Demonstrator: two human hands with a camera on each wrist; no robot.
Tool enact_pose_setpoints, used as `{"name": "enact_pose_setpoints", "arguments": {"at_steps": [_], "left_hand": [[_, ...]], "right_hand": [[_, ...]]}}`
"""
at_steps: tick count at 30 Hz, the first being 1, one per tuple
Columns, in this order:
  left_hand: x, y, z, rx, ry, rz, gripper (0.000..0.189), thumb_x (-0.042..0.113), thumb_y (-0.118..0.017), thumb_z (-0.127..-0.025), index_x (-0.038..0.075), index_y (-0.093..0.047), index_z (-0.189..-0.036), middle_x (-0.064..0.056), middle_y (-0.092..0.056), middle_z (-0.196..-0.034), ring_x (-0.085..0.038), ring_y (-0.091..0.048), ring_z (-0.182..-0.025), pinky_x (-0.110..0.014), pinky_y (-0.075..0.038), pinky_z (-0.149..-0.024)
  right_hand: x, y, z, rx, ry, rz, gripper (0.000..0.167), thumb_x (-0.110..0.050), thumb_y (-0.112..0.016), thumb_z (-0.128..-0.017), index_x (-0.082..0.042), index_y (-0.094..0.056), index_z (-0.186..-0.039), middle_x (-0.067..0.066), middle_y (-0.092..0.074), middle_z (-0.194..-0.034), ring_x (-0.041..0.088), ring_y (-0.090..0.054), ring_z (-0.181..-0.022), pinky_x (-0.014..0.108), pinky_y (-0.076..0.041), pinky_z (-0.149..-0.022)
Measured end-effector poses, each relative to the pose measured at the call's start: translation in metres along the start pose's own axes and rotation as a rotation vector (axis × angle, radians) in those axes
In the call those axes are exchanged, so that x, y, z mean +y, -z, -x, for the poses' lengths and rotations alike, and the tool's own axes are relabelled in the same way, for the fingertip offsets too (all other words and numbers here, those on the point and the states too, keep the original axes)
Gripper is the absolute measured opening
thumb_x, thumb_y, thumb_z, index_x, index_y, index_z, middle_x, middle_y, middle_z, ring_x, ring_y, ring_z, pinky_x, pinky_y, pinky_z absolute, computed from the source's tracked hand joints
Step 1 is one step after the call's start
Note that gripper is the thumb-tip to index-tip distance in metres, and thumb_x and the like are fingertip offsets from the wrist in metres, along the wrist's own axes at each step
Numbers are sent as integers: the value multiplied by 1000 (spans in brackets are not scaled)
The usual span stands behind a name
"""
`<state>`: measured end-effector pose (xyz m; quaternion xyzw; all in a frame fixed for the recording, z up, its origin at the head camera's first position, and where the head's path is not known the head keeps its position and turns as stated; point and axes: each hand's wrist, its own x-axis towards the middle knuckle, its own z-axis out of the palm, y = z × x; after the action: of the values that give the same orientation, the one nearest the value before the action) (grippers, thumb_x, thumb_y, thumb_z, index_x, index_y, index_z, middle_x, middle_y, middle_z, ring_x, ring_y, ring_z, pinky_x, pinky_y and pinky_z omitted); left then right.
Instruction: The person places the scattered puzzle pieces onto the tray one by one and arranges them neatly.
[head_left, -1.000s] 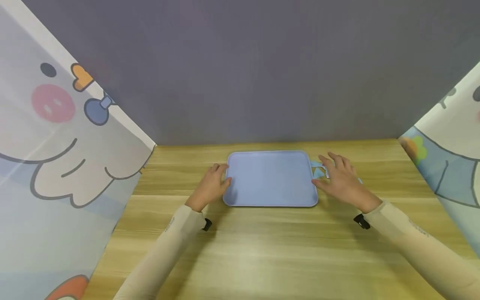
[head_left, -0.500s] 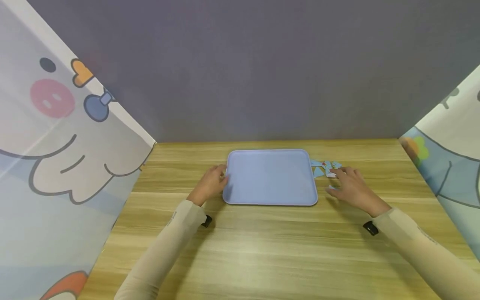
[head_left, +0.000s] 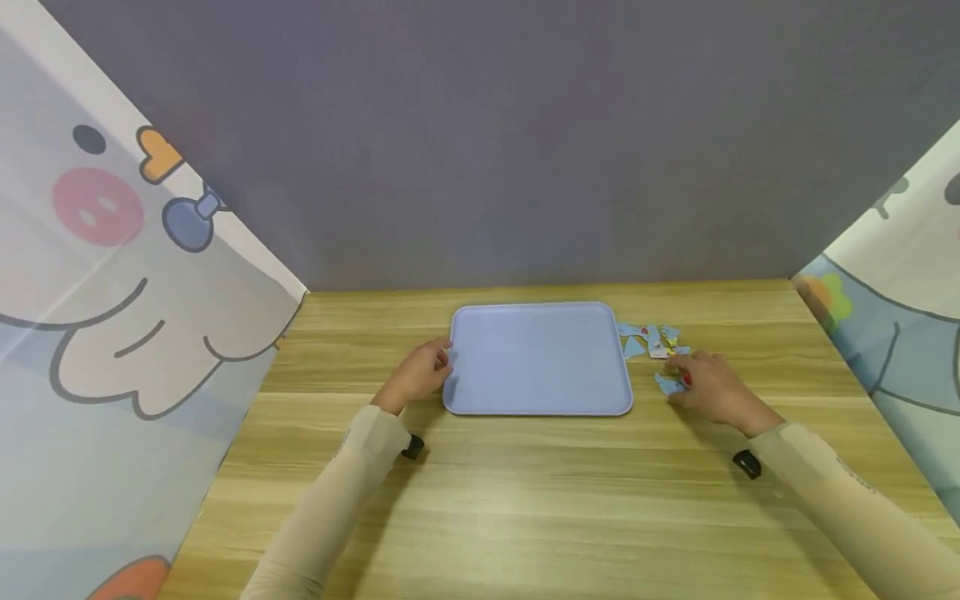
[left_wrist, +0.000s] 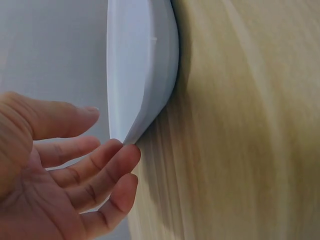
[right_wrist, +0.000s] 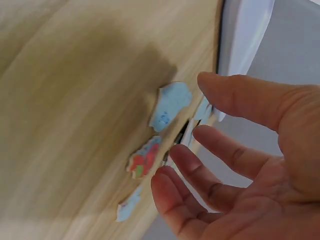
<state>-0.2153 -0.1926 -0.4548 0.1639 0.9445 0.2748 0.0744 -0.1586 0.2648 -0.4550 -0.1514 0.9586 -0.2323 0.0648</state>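
Note:
A pale blue rectangular tray (head_left: pixel 538 358) lies flat on the wooden table. My left hand (head_left: pixel 420 372) is at its left edge; in the left wrist view the fingertips meet the tray's rim (left_wrist: pixel 150 80), while the thumb stays apart. To the right of the tray, my right hand (head_left: pixel 714 388) hovers low over flat jigsaw puzzle pieces. Its fingers are loosely bent with nothing between them. Below those fingers, the right wrist view shows a light blue puzzle piece (right_wrist: pixel 171 106), a red and blue one (right_wrist: pixel 145 158) and a smaller blue one (right_wrist: pixel 129 205).
More puzzle pieces (head_left: pixel 656 342) are clustered just right of the tray, close to its edge. A grey wall (head_left: pixel 555 150) rises behind the table (head_left: pixel 495 500). Cartoon-printed panels stand at the left (head_left: pixel 112 333) and right (head_left: pixel 900 333).
My right hand has moved from the tray's right edge to the right and nearer me, uncovering several puzzle pieces. The left hand has drawn back slightly at the tray's left edge.

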Motion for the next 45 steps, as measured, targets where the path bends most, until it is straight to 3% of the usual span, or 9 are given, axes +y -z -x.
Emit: {"name": "enact_pose_setpoints", "arguments": {"at_steps": [6,11,21,30,38,45], "left_hand": [[-1,-4,-4,-3,35,36,48,0,-63,-87,-8,-47,-131,-13,-57,-97,-23,-60,-88,-30,-51,-71],[-4,-9,-7,21,52,56,47,-4,-63,-84,-9,-49,-128,-14,-58,-95,-24,-61,-86,-29,-52,-68],[-9,-13,-7,49,57,62,38,-7,-64,-80,-9,-56,-117,-14,-59,-91,-24,-62,-83,-30,-52,-69],[-9,-14,-7,50,66,79,40,-6,-63,-81,-10,-53,-120,-15,-59,-92,-25,-61,-83,-31,-52,-69],[-8,-15,-8,54,71,71,41,-6,-62,-83,-9,-53,-122,-14,-58,-93,-23,-59,-83,-31,-51,-70],[-8,-15,-6,62,64,53,40,-6,-63,-82,-9,-53,-120,-13,-57,-91,-23,-58,-82,-31,-50,-70]], "right_hand": [[5,-5,0,-6,-15,7,46,-13,-77,-76,7,-59,-114,29,-55,-107,49,-49,-98,62,-38,-83],[8,-7,1,14,-31,5,47,-12,-77,-75,8,-60,-114,27,-54,-102,41,-51,-91,54,-42,-75],[12,-10,1,10,-48,7,43,-12,-79,-74,8,-62,-107,26,-54,-100,40,-52,-89,54,-44,-74],[11,-10,0,19,-42,-8,34,-8,-76,-75,7,-64,-103,13,-52,-86,25,-47,-75,39,-41,-63],[10,-5,2,39,-68,10,42,-15,-79,-72,7,-63,-104,22,-54,-94,34,-52,-83,50,-44,-69],[9,-6,1,47,-53,17,34,-15,-78,-73,5,-65,-98,22,-56,-97,37,-54,-86,52,-43,-72]]}}
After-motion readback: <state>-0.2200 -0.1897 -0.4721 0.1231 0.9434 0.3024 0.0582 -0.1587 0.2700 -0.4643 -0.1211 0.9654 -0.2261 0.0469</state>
